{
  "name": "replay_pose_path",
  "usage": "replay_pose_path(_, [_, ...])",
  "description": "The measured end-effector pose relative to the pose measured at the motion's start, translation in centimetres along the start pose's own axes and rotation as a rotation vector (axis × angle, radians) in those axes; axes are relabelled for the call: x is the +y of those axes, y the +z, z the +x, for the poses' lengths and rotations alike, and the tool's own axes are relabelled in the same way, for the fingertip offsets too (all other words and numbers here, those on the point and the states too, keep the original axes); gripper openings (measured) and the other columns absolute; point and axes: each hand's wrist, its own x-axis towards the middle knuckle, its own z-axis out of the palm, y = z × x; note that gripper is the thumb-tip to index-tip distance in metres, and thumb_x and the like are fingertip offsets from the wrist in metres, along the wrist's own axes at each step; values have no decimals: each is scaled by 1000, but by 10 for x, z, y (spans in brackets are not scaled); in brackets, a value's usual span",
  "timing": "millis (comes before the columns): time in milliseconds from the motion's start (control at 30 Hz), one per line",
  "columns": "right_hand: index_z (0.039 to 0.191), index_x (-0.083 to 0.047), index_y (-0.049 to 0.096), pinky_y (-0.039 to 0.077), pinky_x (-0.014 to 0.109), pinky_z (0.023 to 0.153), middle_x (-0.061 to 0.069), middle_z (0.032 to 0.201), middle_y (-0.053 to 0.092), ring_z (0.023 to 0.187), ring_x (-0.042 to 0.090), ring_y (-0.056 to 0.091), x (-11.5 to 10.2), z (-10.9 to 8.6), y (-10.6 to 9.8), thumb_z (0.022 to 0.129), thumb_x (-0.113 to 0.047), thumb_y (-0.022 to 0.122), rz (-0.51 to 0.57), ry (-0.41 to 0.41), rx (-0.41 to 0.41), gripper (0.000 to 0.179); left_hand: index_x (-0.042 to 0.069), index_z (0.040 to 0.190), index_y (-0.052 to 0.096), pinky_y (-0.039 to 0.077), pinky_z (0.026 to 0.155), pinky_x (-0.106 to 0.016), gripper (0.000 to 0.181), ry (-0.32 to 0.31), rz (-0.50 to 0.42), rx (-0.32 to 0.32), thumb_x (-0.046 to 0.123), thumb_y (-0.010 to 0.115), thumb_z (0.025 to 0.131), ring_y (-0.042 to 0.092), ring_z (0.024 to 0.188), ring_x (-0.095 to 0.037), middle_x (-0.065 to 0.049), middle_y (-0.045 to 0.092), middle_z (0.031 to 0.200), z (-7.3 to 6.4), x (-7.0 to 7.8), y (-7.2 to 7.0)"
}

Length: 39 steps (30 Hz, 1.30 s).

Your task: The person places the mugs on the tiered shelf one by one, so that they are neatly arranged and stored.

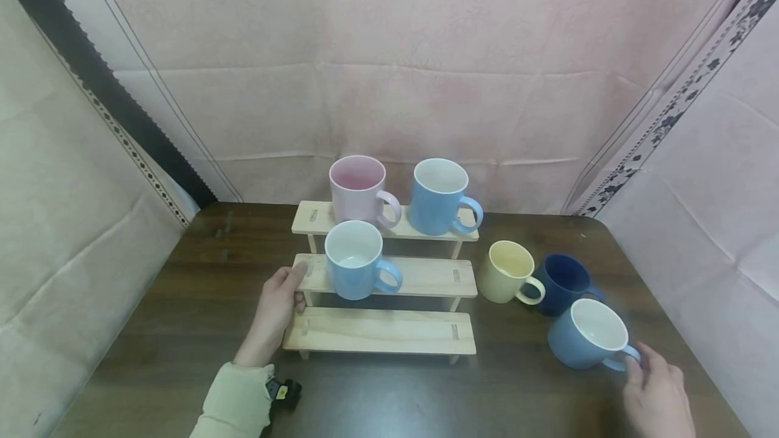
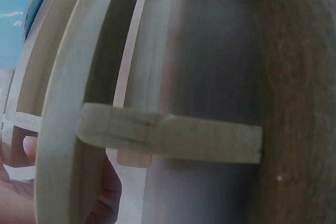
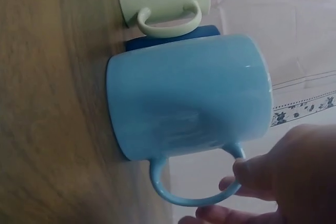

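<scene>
Right hand (image 1: 657,394) is pinching the blue mug (image 1: 587,334) handle at 5 o'clock; left hand (image 1: 274,309), fingers relaxed, is touching the wooden rack (image 1: 420,277).

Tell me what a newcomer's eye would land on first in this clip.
A three-step wooden rack stands mid-table: a pink mug and a light blue mug on the top step, another light blue mug on the middle one. The left hand touches the rack's left end. At front right, the right hand has its fingers on the handle of a blue mug, beside a yellow mug and a navy mug.
</scene>
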Motion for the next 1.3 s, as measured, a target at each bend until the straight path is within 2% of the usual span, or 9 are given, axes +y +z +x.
replay_pose_path(167, [133, 14, 38, 34, 64, 84, 38, 119, 37, 110, 55, 39, 4, 3, 1, 105, -18, 35, 4, -49, 8, 43, 3, 105, 50, 39, 64, -30, 47, 3, 5, 1, 50, 46, 100, 46, 63, -18, -2, 46, 72, 0, 0, -1])
replay_pose_path(433, [130, 13, 40, 37, 59, 81, 33, 112, 43, 101, 48, 46, 6, 6, 2, 105, -19, 39, 2, -27, 3, 40, 3, 107, 50, 39, 63, -29, 47, 0, 11, 8, 49, 46, 100, 46, 63, -18, -2, 46, 73, -1, -1, -1])
replay_pose_path(600, [122, 10, 48, 41, 56, 73, 30, 100, 52, 90, 47, 55, 11, 5, -1, 103, -19, 45, -23, -84, 20, 35, 2, 106, 50, 39, 62, -29, 46, 9, 7, 7, 48, 46, 100, 46, 63, -18, -2, 46, 72, -1, -1, -1])
replay_pose_path(800, [115, 7, 54, 40, 41, 63, 17, 86, 62, 78, 38, 61, 15, 6, -3, 102, -16, 49, -39, -135, 28, 27, 3, 105, 51, 39, 62, -28, 47, 15, 3, 8, 49, 47, 100, 46, 62, -17, -1, 46, 72, -1, 0, -1])
replay_pose_path(1000, [111, 6, 56, 39, 33, 59, 10, 79, 67, 72, 26, 61, 16, 7, -4, 99, -12, 53, -56, -102, -4, 21, 1, 105, 50, 39, 61, -29, 45, 13, -13, -6, 46, 47, 101, 46, 62, -17, -1, 46, 71, -2, 2, -1])
replay_pose_path(1300, [105, 8, 59, 38, 28, 56, 7, 71, 68, 65, 16, 59, 16, 3, -1, 95, -6, 59, -35, -107, 63, 17, 2, 105, 50, 39, 62, -29, 44, -1, -16, -5, 46, 47, 101, 46, 62, -17, -1, 46, 71, -1, 2, -1])
